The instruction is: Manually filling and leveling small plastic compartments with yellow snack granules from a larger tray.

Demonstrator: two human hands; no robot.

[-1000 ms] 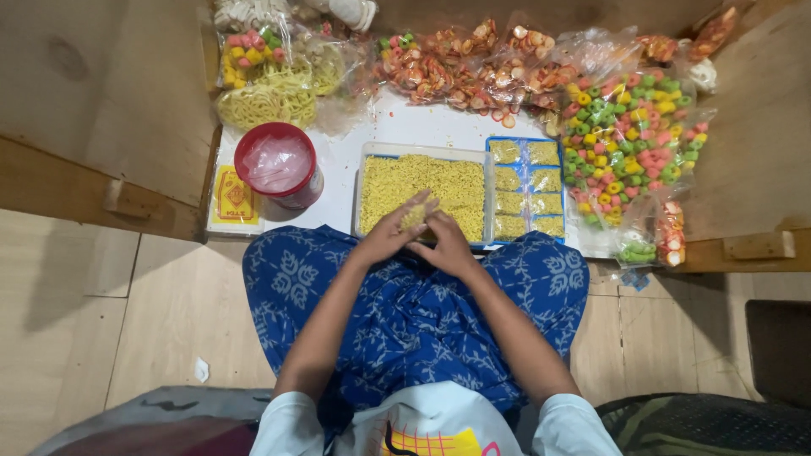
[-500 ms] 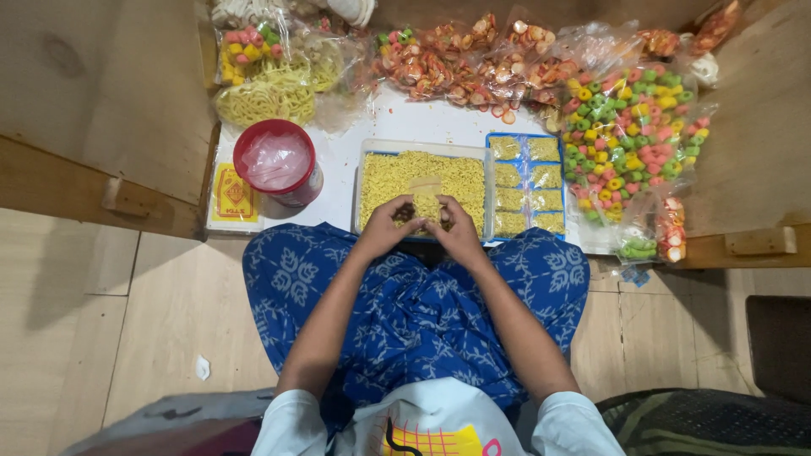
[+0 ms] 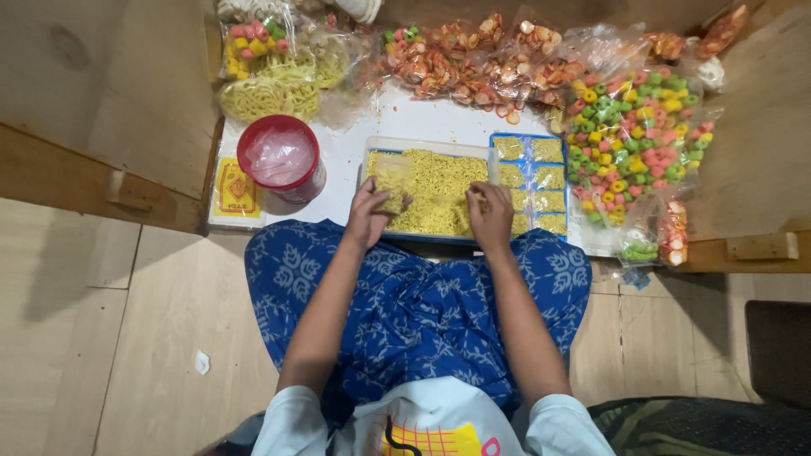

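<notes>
Two hands work over a white surface (image 3: 338, 160). On it sits a big clear tray (image 3: 431, 190) full of small yellow snack bits. Left of the tray stands a red tub (image 3: 280, 159). The right hand (image 3: 492, 218) rests in the bits at the tray's right side, grip clenched on some. The left hand (image 3: 369, 213), at the tray's left edge, pinches a small clear bag (image 3: 392, 176).

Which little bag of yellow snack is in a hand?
The small clear bag held up by the left hand over the tray's left end. The other packets lie flat in rows on the right.
</notes>
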